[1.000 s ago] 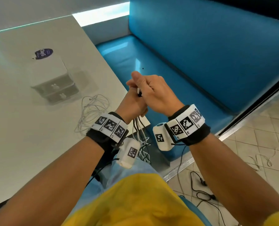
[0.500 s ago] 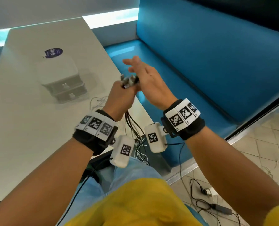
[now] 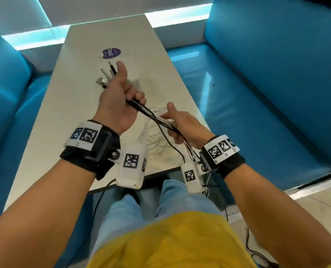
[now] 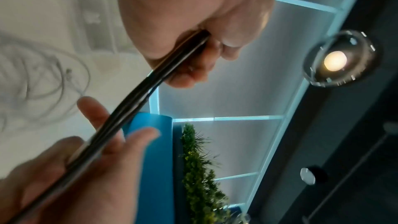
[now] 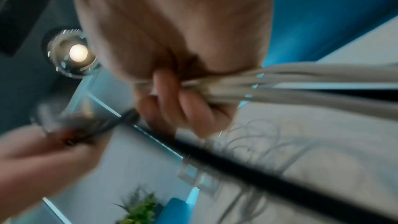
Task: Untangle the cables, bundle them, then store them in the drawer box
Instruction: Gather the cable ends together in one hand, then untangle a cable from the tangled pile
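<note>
My left hand (image 3: 122,93) is raised over the table and grips a bunch of black and white cables (image 3: 151,114). Their plug ends (image 3: 105,75) stick out above its thumb. The bunch runs down and to the right into my right hand (image 3: 177,125), which grips it near the table's front edge. In the left wrist view my fingers (image 4: 193,54) curl round the black cables (image 4: 148,84). The right wrist view shows white cables (image 5: 280,81) leaving my curled fingers (image 5: 172,101), blurred. The white drawer box (image 3: 134,74) stands behind my left hand, mostly hidden.
A loose tangle of white cable (image 3: 153,138) lies on the white table (image 3: 74,117) under my hands. A purple sticker (image 3: 111,53) is at the far end. Blue benches (image 3: 257,93) flank the table. More cables lie on the floor (image 3: 257,254) at right.
My view has swung left, so the table is centred. My hands have drawn apart: the left rose with the plug ends, the right, open half a second ago, now grips the cables lower down.
</note>
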`<move>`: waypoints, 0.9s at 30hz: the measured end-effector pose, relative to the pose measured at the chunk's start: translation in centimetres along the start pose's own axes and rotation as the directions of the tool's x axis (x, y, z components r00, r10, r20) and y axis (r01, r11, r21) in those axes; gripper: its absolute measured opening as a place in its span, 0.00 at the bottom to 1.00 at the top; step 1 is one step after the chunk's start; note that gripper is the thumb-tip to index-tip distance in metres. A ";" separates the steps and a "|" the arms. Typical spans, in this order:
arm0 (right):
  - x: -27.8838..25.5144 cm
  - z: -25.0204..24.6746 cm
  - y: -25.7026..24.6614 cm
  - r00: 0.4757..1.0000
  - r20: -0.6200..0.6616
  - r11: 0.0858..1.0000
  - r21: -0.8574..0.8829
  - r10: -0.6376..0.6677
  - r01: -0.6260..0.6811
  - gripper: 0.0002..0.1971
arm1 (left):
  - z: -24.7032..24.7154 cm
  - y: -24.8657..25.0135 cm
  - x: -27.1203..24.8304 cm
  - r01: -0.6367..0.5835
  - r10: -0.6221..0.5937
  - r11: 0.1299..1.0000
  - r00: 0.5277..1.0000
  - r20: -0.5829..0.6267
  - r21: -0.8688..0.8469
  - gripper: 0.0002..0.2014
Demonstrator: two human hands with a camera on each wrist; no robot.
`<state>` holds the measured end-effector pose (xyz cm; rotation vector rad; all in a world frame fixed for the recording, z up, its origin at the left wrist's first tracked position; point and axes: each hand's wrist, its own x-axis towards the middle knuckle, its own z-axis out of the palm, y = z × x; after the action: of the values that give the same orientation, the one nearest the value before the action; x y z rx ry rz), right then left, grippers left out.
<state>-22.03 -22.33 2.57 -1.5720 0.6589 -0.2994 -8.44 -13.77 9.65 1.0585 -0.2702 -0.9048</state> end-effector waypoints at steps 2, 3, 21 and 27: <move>-0.5 0.9 -0.5 0.978 0.207 0.991 -0.120 -0.037 0.063 0.31 | -0.2 -0.1 -0.2 -0.012 0.012 0.999 1.000 -0.013 0.030 0.27; -0.6 1.5 -0.7 0.960 0.274 0.977 -0.178 -0.064 0.115 0.27 | -0.2 -0.1 -0.2 -0.010 0.010 0.999 1.000 -0.015 0.038 0.27; -0.4 -2.5 1.8 0.851 0.513 0.993 -0.069 0.115 -0.093 0.12 | -2.4 -1.9 0.2 0.225 -0.223 0.974 0.972 0.074 -0.028 0.30; -0.6 -4.4 1.3 0.973 0.170 0.793 -0.609 0.154 -0.019 0.11 | -3.7 -2.5 0.6 0.181 -0.182 0.968 0.983 -0.008 0.174 0.29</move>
<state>-25.27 -25.56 1.99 -2.1429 0.6943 0.1786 -7.13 -12.33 5.52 1.2568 -0.2652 -1.0640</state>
